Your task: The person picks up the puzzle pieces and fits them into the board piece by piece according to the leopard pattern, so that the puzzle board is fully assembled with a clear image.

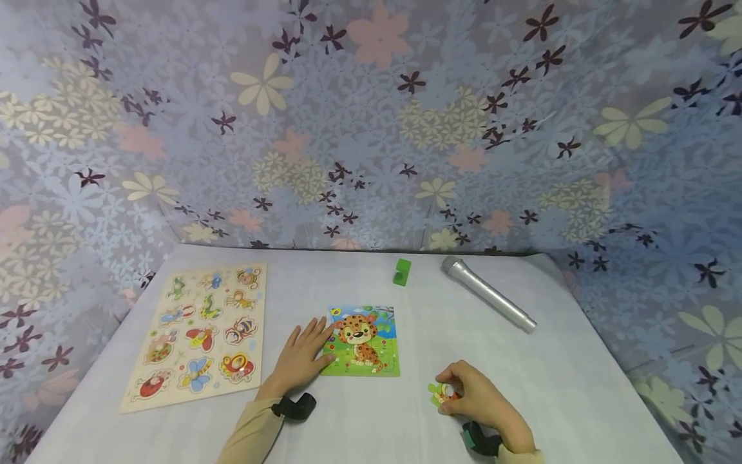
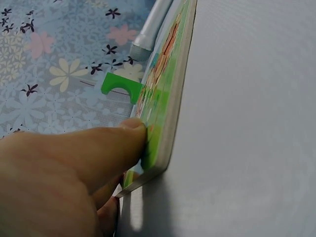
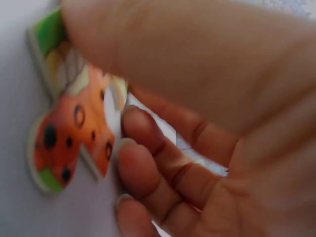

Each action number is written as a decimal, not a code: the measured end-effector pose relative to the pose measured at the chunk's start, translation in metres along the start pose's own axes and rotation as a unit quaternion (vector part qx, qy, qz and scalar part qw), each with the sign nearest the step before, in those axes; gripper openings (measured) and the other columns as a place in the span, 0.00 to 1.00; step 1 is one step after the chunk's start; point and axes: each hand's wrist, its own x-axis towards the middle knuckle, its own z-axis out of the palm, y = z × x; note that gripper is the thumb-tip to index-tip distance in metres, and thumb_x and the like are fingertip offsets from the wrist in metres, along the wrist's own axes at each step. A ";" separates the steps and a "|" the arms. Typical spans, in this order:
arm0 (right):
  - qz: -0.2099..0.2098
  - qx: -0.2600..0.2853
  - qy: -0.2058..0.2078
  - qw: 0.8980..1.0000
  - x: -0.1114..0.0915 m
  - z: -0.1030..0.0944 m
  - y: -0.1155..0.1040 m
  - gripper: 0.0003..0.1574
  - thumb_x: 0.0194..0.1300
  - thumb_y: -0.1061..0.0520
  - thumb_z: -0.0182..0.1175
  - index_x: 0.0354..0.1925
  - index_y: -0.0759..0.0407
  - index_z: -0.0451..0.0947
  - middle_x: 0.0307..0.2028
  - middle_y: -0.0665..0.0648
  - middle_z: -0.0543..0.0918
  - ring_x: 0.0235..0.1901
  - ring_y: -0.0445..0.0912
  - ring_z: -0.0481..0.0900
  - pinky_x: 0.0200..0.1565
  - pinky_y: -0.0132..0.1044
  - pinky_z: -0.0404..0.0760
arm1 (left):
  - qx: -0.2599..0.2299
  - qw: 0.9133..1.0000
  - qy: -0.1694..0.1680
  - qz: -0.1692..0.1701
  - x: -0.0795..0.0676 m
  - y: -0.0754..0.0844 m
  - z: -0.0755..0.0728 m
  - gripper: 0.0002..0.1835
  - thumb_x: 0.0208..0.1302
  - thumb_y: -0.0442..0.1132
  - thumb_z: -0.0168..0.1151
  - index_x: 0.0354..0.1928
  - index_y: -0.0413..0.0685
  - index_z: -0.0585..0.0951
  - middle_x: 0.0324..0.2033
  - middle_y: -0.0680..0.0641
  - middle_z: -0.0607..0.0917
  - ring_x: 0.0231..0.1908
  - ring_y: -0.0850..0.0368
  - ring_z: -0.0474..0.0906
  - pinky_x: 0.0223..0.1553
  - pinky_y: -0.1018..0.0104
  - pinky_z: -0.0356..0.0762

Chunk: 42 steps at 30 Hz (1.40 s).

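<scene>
A square leopard puzzle (image 1: 361, 341) lies flat on the white table. My left hand (image 1: 303, 356) rests at its left side with fingers spread and straight. In the left wrist view the thumb (image 2: 116, 148) touches the puzzle's green corner (image 2: 160, 140). To the right, low over the table, my right hand (image 1: 478, 396) pinches a small jigsaw piece (image 1: 440, 394) between thumb and fingers. Seen close in the right wrist view, the jigsaw piece (image 3: 69, 133) is orange with dark spots and green at its ends. The thumb covers part of it.
At the left lies a wooden insect board (image 1: 199, 335) with several colourful insect figures. Behind the leopard puzzle is a small green block (image 1: 402, 272) with a curved notch. A silver microphone (image 1: 489, 294) lies at the back right. A flowered cloth (image 1: 359, 129) hangs behind the table.
</scene>
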 end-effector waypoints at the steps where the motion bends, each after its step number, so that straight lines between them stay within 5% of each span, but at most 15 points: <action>1: 0.002 0.002 -0.001 1.000 0.000 0.000 -0.001 0.29 0.44 0.54 0.78 0.44 0.60 0.77 0.40 0.53 0.77 0.35 0.40 0.70 0.36 0.28 0.74 | 0.000 1.000 0.001 0.000 0.000 0.000 0.000 0.33 0.68 0.50 0.53 0.72 0.46 0.63 0.74 0.41 0.58 0.75 0.42 0.49 0.75 0.41 0.38; 13: 0.007 0.003 0.003 1.000 0.008 0.001 -0.004 0.27 0.47 0.56 0.75 0.45 0.54 0.75 0.28 0.49 0.76 0.26 0.37 0.69 0.29 0.28 0.69 | 0.005 1.000 -0.005 -0.002 0.000 0.000 0.000 0.33 0.69 0.50 0.53 0.72 0.47 0.62 0.74 0.41 0.58 0.76 0.42 0.48 0.75 0.42 0.38; 22: 0.046 0.097 0.031 0.994 0.058 -0.005 -0.005 0.17 0.63 0.61 0.62 0.48 0.69 0.74 0.27 0.55 0.82 0.24 0.41 0.76 0.25 0.29 0.77 | 0.003 1.000 0.000 0.005 0.000 0.000 -0.001 0.33 0.69 0.49 0.54 0.72 0.45 0.63 0.74 0.40 0.59 0.75 0.41 0.50 0.75 0.41 0.40; 29: 0.021 0.172 0.056 0.983 0.095 0.013 -0.034 0.20 0.71 0.57 0.55 0.56 0.67 0.75 0.27 0.59 0.82 0.21 0.44 0.80 0.27 0.37 0.84 | 0.006 1.000 0.006 0.002 -0.001 0.000 0.001 0.32 0.68 0.49 0.54 0.71 0.47 0.64 0.74 0.41 0.60 0.75 0.42 0.51 0.75 0.42 0.41; 38: 0.012 0.189 0.058 0.980 0.104 0.033 -0.044 0.19 0.67 0.56 0.60 0.53 0.65 0.78 0.19 0.57 0.81 0.11 0.39 0.63 0.16 0.30 0.62 | 0.002 1.000 0.007 0.013 -0.001 0.000 0.003 0.33 0.67 0.50 0.54 0.72 0.47 0.64 0.74 0.41 0.60 0.75 0.41 0.51 0.75 0.42 0.41; 42: 0.034 0.198 0.071 0.977 0.109 0.039 -0.046 0.15 0.66 0.57 0.62 0.49 0.61 0.80 0.16 0.51 0.74 0.13 0.39 0.63 0.18 0.29 0.62 | 0.002 1.000 0.007 0.004 0.000 -0.003 0.003 0.32 0.68 0.50 0.54 0.72 0.48 0.64 0.74 0.42 0.59 0.75 0.42 0.51 0.75 0.42 0.41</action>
